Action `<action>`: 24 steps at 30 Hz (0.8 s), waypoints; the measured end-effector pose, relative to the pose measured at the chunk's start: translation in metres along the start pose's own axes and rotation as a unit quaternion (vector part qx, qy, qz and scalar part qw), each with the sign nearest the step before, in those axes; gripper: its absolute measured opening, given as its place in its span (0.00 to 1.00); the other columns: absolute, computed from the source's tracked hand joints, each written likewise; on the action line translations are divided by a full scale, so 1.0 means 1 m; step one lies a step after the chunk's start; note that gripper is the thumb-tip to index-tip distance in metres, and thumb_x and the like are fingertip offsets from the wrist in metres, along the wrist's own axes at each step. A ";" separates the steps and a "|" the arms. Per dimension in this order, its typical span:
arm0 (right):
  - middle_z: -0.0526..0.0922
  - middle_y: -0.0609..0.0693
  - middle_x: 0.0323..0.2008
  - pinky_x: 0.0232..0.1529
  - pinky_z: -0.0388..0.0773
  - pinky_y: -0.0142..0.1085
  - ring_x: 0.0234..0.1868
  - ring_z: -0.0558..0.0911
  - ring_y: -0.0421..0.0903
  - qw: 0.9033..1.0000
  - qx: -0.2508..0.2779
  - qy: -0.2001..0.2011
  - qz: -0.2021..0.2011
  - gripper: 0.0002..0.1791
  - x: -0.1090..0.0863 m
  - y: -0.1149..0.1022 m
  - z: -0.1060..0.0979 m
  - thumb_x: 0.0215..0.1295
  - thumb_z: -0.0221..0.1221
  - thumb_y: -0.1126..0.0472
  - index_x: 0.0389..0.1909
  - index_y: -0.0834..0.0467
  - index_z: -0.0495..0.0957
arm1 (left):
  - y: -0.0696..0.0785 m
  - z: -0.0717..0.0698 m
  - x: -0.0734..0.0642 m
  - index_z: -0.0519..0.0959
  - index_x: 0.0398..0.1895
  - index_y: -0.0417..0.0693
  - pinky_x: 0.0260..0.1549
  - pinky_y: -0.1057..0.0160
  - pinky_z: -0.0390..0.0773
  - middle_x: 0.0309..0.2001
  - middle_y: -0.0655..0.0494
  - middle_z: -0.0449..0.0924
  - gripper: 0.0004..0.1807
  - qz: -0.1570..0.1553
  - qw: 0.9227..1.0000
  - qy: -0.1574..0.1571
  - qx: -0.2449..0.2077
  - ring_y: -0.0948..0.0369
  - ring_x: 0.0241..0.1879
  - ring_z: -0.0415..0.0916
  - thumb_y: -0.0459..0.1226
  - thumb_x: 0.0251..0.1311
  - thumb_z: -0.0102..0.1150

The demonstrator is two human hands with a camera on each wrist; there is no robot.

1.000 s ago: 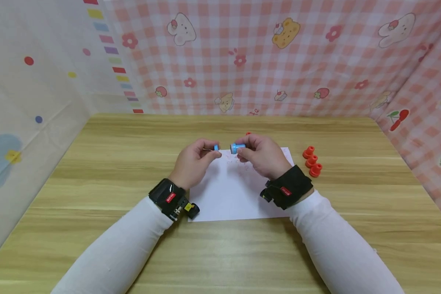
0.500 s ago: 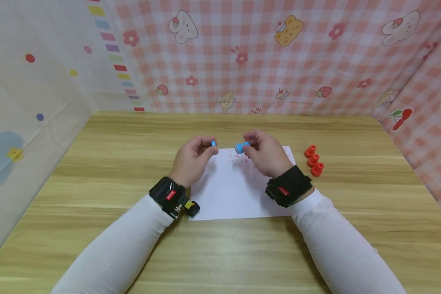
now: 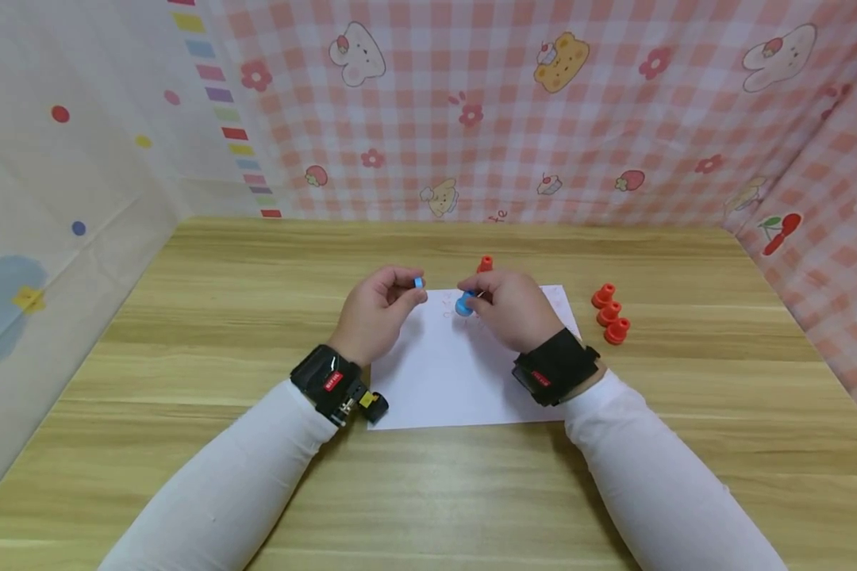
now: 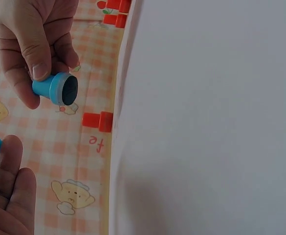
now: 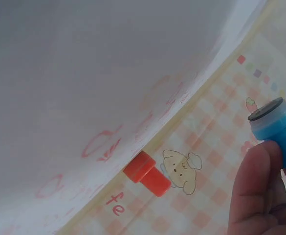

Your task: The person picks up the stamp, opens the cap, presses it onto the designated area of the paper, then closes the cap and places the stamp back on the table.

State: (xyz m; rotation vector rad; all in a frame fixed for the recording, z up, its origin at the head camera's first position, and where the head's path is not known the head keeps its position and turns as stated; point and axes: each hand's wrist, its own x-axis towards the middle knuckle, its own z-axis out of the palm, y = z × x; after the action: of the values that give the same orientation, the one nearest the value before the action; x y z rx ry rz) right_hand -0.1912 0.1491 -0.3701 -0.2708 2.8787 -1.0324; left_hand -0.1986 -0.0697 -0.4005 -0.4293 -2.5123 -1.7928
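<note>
My right hand [image 3: 517, 309] pinches a blue toy stamp [image 3: 464, 304] by its narrow handle, above the far part of a white sheet of paper [image 3: 464, 385]. The dark stamping face of the stamp [image 4: 70, 90] shows in the left wrist view, and its pale rim [image 5: 275, 117] in the right wrist view. Between the thumb and fingers of my left hand [image 3: 374, 313] is a small blue cap [image 3: 418, 282], apart from the stamp. Red printed marks [image 5: 101, 142] dot the paper near its far edge.
One red stamp [image 3: 486, 264] stands just behind the paper, beyond my right hand. Three more red stamps [image 3: 610, 314] form a row on the wooden table [image 3: 700, 381], right of the paper. A checked pink cloth [image 3: 414, 103] hangs behind the table.
The right hand has turned the blue stamp from lying sideways to face downward, and lowered it nearer the paper. The left hand stays almost still with the cap.
</note>
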 end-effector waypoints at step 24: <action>0.91 0.54 0.48 0.54 0.83 0.46 0.48 0.86 0.51 0.990 -0.117 -0.067 -0.047 0.12 0.010 -0.019 0.007 0.74 0.64 0.62 0.54 0.59 0.87 | 0.001 -0.001 -0.001 0.82 0.58 0.40 0.44 0.62 0.82 0.46 0.51 0.87 0.15 0.004 1.000 -0.001 0.012 0.57 0.44 0.84 0.37 0.74 0.64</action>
State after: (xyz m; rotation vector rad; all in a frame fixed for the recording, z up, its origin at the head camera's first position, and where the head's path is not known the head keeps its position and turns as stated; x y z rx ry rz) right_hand -0.1973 0.1285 -0.3638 -0.4744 2.8862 -0.6571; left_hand -0.1974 -0.0700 -0.3993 -0.4386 -2.5263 -1.7591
